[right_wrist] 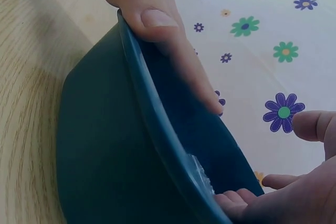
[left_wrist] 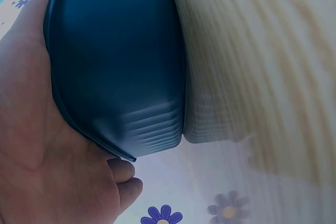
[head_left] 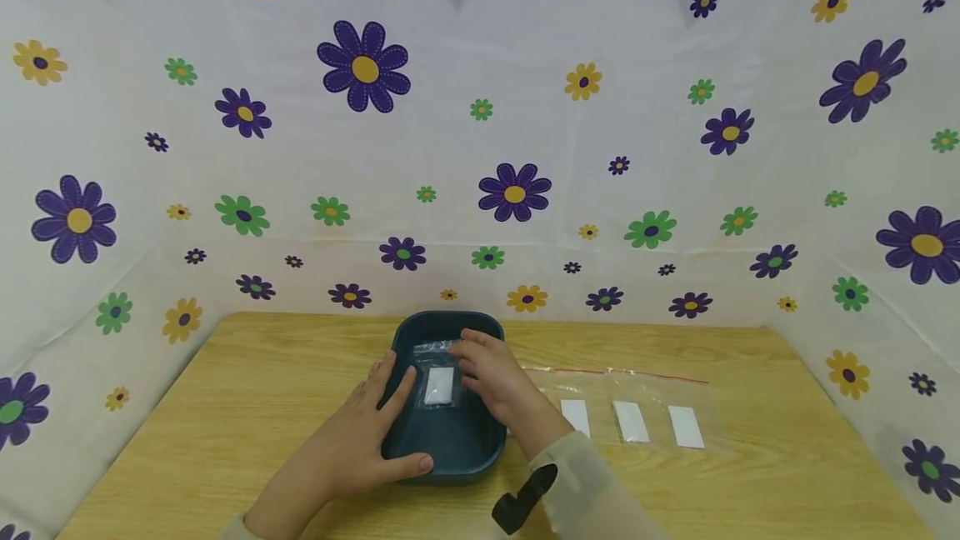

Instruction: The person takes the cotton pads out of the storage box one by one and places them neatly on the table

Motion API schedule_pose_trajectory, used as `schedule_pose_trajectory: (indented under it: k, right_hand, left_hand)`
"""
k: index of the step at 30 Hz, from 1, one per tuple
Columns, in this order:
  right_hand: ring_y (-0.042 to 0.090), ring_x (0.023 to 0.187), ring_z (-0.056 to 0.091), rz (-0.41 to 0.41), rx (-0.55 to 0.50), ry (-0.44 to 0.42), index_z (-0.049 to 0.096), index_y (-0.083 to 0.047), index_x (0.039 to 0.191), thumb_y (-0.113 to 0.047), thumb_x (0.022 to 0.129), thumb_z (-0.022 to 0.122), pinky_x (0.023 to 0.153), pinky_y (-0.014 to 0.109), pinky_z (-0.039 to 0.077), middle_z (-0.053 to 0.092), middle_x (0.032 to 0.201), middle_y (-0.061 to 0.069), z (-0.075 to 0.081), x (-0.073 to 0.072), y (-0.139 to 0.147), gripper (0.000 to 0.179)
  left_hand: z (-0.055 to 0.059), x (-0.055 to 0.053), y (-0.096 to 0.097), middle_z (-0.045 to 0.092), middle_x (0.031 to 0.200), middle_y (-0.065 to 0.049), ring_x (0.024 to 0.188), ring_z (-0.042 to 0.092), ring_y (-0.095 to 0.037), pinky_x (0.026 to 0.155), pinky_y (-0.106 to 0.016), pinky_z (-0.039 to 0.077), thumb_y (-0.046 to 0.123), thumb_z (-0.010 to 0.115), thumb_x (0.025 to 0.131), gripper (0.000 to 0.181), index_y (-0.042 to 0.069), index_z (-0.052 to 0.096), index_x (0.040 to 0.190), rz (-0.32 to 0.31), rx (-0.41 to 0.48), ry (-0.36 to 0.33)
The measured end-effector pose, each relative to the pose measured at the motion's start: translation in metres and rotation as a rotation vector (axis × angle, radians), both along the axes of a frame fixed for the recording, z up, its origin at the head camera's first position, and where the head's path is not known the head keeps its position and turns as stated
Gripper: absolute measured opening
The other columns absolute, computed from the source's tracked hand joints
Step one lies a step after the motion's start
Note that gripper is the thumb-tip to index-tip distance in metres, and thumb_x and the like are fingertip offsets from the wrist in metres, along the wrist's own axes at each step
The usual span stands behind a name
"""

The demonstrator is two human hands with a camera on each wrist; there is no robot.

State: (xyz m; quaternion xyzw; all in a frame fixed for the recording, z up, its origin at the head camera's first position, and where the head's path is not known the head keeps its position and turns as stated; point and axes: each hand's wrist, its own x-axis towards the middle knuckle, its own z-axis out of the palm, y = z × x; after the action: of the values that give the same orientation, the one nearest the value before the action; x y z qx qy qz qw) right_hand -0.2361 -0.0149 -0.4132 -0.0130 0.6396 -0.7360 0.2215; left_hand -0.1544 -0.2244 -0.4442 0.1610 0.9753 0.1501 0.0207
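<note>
A dark blue-green plastic tub (head_left: 442,446) stands on the table, and a clear bag with a small white rectangle (head_left: 438,386) lies inside it. Over the tub's left rim rests my left hand (head_left: 360,440), thumb and fingers spread; the left wrist view shows its palm against the tub wall (left_wrist: 115,51). My right hand (head_left: 491,377) reaches across the right rim, its fingers loosely bent above the bag's upper right corner. From the right wrist, the right hand's fingertips (right_wrist: 233,199) appear right at the rim, beside a bit of clear plastic (right_wrist: 201,174).
Right of the tub, several clear bags with red seal strips lie in a row on the wooden table (head_left: 787,473), holding white rectangles (head_left: 631,422). A black strap (head_left: 525,498) hangs at my right sleeve. Flower-printed cloth (head_left: 442,140) stands behind and at both sides.
</note>
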Motion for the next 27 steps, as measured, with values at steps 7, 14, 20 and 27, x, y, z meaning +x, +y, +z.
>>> schedule_pose_trajectory:
  k: [7,14,20,27]
  right_hand:
    - [0.045,0.146,0.028,-0.053,0.017,0.007,0.031,0.003,0.153,-0.018,0.093,0.062,0.117,0.060,0.026,0.033,0.157,0.024,-0.005,-0.001,-0.006,0.070]
    - [0.043,0.147,0.025,-0.088,0.044,0.011,0.028,0.003,0.154,-0.019,0.092,0.062,0.118,0.063,0.019,0.028,0.160,0.024,-0.008,-0.001,-0.012,0.074]
    - [0.044,0.146,0.027,-0.097,0.008,-0.019,0.027,0.002,0.154,-0.018,0.093,0.061,0.113,0.066,0.026,0.028,0.159,0.024,-0.012,-0.002,-0.017,0.073]
    - [0.040,0.126,0.050,-0.141,-0.011,-0.076,0.029,-0.001,0.154,-0.014,0.091,0.061,0.098,0.047,0.050,0.043,0.147,0.023,-0.019,-0.004,-0.025,0.071]
  left_hand:
    - [0.000,0.001,0.000,0.002,0.168,-0.017,0.150,0.017,-0.046,0.110,-0.066,0.033,0.085,0.053,0.078,0.111,0.017,0.023,0.160,0.007,0.006,-0.004]
    - [0.000,0.002,0.000,0.003,0.167,-0.018,0.150,0.016,-0.045,0.111,-0.066,0.032,0.084,0.054,0.078,0.110,0.017,0.023,0.160,0.005,0.007,0.010]
    - [-0.001,0.001,-0.001,0.002,0.168,-0.017,0.151,0.014,-0.044,0.112,-0.065,0.031,0.084,0.053,0.078,0.110,0.018,0.022,0.160,0.002,0.015,0.011]
    - [0.000,-0.001,-0.002,0.001,0.167,-0.018,0.151,0.013,-0.044,0.113,-0.065,0.029,0.083,0.054,0.079,0.110,0.017,0.021,0.160,-0.007,0.023,0.005]
